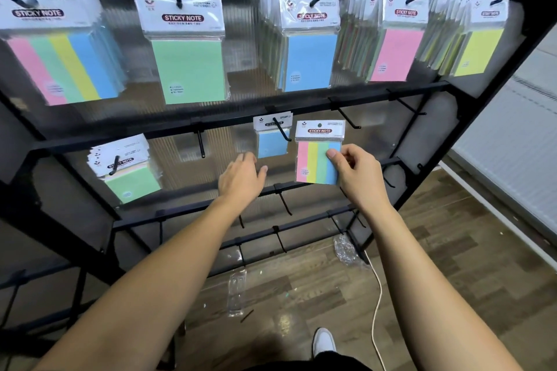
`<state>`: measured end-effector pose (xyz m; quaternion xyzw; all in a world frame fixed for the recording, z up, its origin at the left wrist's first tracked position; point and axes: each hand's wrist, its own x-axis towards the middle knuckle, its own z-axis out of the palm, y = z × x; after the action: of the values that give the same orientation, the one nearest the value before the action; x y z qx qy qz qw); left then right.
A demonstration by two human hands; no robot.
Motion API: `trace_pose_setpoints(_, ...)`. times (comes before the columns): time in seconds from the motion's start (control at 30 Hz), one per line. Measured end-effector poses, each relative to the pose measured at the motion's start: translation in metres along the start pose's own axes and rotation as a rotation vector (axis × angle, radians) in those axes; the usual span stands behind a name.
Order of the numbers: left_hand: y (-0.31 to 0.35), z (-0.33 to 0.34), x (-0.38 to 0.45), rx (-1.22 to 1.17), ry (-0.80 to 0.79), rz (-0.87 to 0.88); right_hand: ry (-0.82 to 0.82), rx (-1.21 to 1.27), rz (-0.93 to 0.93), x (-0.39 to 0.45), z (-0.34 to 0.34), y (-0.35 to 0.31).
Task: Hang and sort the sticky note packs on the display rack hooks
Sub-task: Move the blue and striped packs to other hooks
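Pinching a four-colour striped sticky note pack (pixel 319 156), the right hand (pixel 358 173) is lifting it toward a bare black hook (pixel 348 118) (left hand (pixel 241 178) is hovering, fingers relaxed).

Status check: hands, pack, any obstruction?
Right hand pinches striped pack, unhung. Left hand open, empty, below blue pack. Empty hook unobstructed.

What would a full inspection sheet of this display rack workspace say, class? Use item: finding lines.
Surface: black display rack; several lower hooks bare.
Job's things: top row holds striped, green, blue, pink, yellow packs; small blue pack and small green packs hang below; small striped pack in hand, unhung.
Clutter: clear wrappers on wood floor.
Grippers: right hand pinches the striped pack; left hand open, holding nothing.
Cables: white cable on floor.
Surroundings: corrugated translucent back panel, white shoe.
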<state>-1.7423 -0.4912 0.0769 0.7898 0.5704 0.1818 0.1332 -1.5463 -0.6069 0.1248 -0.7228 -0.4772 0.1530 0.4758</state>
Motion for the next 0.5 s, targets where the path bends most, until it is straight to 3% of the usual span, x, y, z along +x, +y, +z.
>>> trace_pose_setpoints(0.5,0.02,0.021,0.072,-0.071,0.093,-0.182,-0.12,-0.091,-0.07,0.063,0.005,0.016)
